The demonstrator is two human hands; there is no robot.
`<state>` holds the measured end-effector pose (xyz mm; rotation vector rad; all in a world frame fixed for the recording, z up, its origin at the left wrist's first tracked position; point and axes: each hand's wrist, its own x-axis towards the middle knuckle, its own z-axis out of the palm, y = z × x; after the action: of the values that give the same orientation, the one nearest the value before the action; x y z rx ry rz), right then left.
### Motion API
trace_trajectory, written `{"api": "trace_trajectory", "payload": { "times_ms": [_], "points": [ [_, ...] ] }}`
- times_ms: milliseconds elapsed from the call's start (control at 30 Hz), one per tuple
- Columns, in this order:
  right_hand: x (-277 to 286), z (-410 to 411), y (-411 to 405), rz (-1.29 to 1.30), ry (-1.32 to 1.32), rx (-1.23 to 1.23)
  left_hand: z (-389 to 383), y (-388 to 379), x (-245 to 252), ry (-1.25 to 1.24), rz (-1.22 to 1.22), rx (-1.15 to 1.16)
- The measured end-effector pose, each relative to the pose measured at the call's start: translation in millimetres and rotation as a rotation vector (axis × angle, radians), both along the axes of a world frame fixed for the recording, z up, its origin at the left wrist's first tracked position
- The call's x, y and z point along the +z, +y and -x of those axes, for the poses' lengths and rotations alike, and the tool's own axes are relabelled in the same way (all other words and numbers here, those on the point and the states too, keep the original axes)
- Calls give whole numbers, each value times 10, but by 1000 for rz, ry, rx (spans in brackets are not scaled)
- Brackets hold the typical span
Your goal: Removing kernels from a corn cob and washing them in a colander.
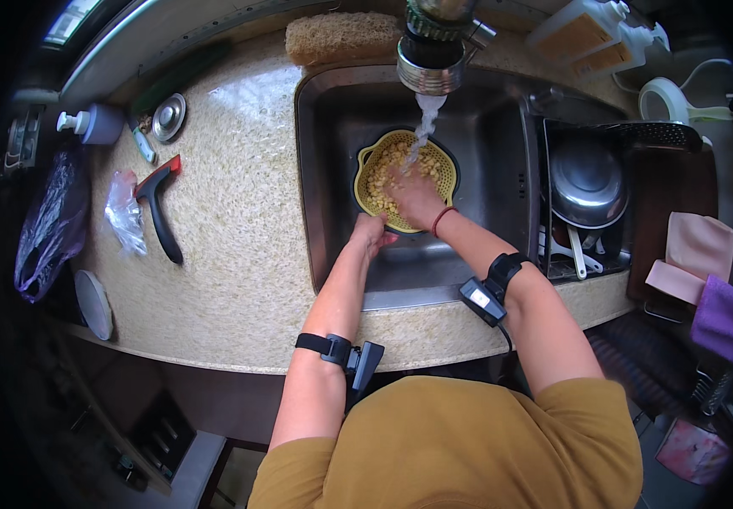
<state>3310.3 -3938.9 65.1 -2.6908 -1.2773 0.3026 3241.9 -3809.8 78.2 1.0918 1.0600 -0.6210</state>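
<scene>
A yellow perforated colander (452, 181) sits inside a dark basin (356, 194) in the stainless steel sink (487, 242). Yellow kernels that look like corn (382, 172) cover its bottom. My left hand (371, 234) grips the near-left edge of the nested colander and basin, fingers curled underneath. Reaching in from the near right, my right hand (418, 198) is down among the kernels; its fingertips are blurred and partly hidden by them. Water (427, 118) runs from the faucet (429, 67) into the colander, just beyond my right fingers.
Left on the stone counter (245, 210) lie a squeegee (161, 207), a clear plastic bag (125, 213) and a metal sink stopper (168, 117). A loofah (341, 38) lies behind the sink. A rack right of it holds a metal pan (588, 181). Bottles (579, 38) stand behind.
</scene>
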Motion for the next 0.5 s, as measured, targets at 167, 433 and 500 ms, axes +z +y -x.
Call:
{"api": "trace_trajectory", "payload": {
  "times_ms": [167, 433, 500],
  "points": [
    [-216, -219, -171, -117, -2, -69, -25, -51, 0, -19, 5, 4],
    [-94, -197, -278, -105, 117, -150, 23, -66, -6, -49, -80, 17],
    [-120, -296, -237, -118, 143, -190, 28, -64, 18, -45, -53, 15]
  ]
}}
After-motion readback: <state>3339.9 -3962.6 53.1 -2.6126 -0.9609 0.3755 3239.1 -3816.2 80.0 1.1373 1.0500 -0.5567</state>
